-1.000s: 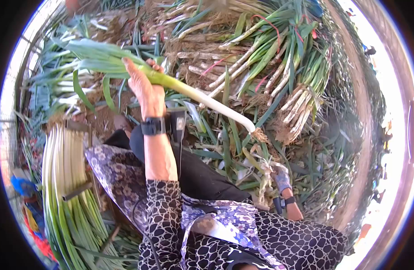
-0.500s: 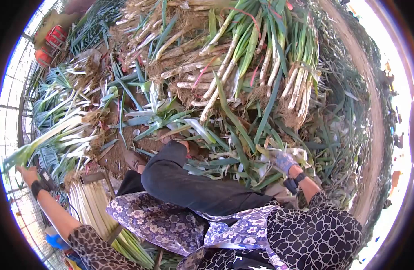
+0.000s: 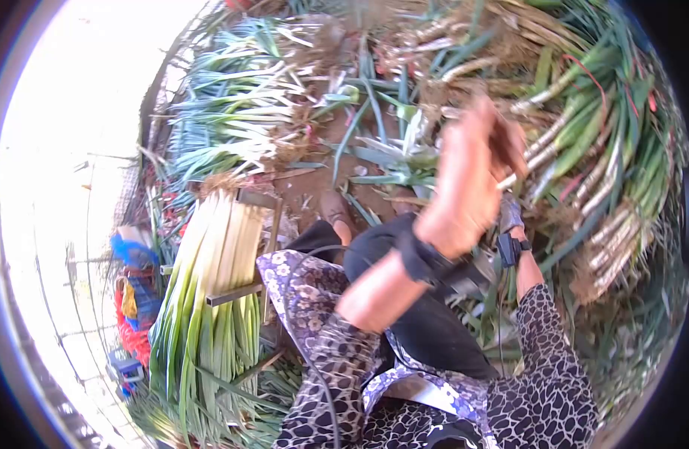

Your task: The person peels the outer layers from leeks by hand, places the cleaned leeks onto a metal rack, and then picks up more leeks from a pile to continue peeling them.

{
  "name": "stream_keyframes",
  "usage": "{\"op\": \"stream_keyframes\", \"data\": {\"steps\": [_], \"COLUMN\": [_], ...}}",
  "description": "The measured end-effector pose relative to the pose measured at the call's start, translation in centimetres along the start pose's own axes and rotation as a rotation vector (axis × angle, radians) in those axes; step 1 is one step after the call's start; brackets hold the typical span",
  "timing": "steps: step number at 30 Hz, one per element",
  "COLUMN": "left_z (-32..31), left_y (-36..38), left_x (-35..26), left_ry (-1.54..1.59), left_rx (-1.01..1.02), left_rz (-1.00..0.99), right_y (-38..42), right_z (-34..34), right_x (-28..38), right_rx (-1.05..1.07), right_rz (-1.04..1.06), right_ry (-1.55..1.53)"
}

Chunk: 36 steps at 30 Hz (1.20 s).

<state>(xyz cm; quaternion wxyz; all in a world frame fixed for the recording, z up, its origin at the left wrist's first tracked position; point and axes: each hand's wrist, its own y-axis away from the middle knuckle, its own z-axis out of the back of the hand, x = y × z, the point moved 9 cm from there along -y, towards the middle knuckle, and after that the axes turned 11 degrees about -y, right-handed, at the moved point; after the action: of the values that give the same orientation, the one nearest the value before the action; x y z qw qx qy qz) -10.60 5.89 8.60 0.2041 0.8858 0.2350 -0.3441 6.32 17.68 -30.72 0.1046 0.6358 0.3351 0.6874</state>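
My left hand [image 3: 468,179] is raised in the middle of the view, bare and blurred by motion. Its fingers bend toward the right, beside a short white stalk end, and whether they touch it is unclear. Just below and to the right is my right hand [image 3: 511,215], in a grey glove and low over the loose leaves; its fingers are too hidden to read. To the left of my legs, a bundle of trimmed leeks [image 3: 202,299] lies in a metal frame [image 3: 236,293]. Untrimmed leeks with roots [image 3: 584,135] are heaped at the upper right.
A row of cleaned leeks [image 3: 247,112] lies at the upper left. Wire fencing [image 3: 83,262] runs along the left edge, with a blue bag [image 3: 133,249] and red string [image 3: 135,340] near it. A cable [image 3: 314,363] hangs over my left sleeve.
My left hand has swung from the far left, where it held a leek, to the centre near my right hand. The view has turned left, so the heap now sits further right.
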Motion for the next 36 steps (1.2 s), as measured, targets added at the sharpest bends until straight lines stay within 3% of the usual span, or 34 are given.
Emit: {"op": "stream_keyframes", "data": {"steps": [2, 5, 7, 11, 14, 17, 19, 21, 23, 25, 27, 28, 31, 33, 36], "left_z": [0.3, 3.2, 7.3, 7.3, 7.9, 6.9, 6.2, 5.2, 3.2, 1.9, 0.9, -0.1, -2.6, -4.4, -7.4], "left_y": [0.1, -0.2, -0.7, -2.2, -4.1, -4.0, -3.9, -4.1, -3.1, -1.9, -2.6, -1.8, 0.8, 2.7, 6.4], "left_x": [5.6, 10.4, 12.2, 9.7, 9.8, 9.6, 10.4, 11.8, 12.5, 14.3, 17.8, 18.3, 20.4, 22.0, 22.7], "left_ry": [0.120, 0.159, -0.037, -0.103, -0.089, 0.038, 0.055, 0.052, -0.021, -0.137, -0.239, -0.318, -0.533, -0.534, -0.443], "left_rx": [0.100, 0.034, -0.269, -0.293, -0.135, -0.067, -0.074, 0.018, 0.094, 0.107, 0.273, 0.302, 0.435, 0.586, 0.850], "left_rz": [0.125, 0.223, 0.260, 0.092, 0.058, 0.055, 0.129, 0.189, 0.220, 0.310, 0.309, 0.318, 0.374, 0.450, 0.465], "right_y": [-1.3, -2.5, -2.7, -3.9, -1.8, 5.9, 12.4, 18.4, 22.1, 25.6, 30.7, 32.8, 39.1, 43.2, 48.4], "right_z": [-1.1, -2.6, -3.6, -4.2, -2.0, 2.0, 4.8, 7.8, 11.9, 14.4, 14.8, 15.3, 13.6, 13.7, 15.6], "right_x": [-0.2, -0.6, -0.3, -0.9, -0.6, 2.9, 8.0, 12.2, 14.5, 17.0, 20.7, 20.7, 19.5, 18.8, 17.1], "right_rx": [-0.047, -0.082, -0.097, -0.125, -0.186, -0.283, -0.206, -0.141, -0.249, -0.089, -0.076, -0.171, -0.079, -0.158, -0.276], "right_rz": [-0.016, -0.040, -0.047, -0.047, -0.007, 0.067, 0.253, 0.283, 0.177, 0.216, 0.311, 0.335, 0.298, 0.174, 0.213], "right_ry": [-0.078, -0.186, -0.250, -0.374, -0.437, -0.442, -0.453, -0.478, -0.472, -0.631, -0.339, -0.197, 0.006, 0.087, 0.205]}}
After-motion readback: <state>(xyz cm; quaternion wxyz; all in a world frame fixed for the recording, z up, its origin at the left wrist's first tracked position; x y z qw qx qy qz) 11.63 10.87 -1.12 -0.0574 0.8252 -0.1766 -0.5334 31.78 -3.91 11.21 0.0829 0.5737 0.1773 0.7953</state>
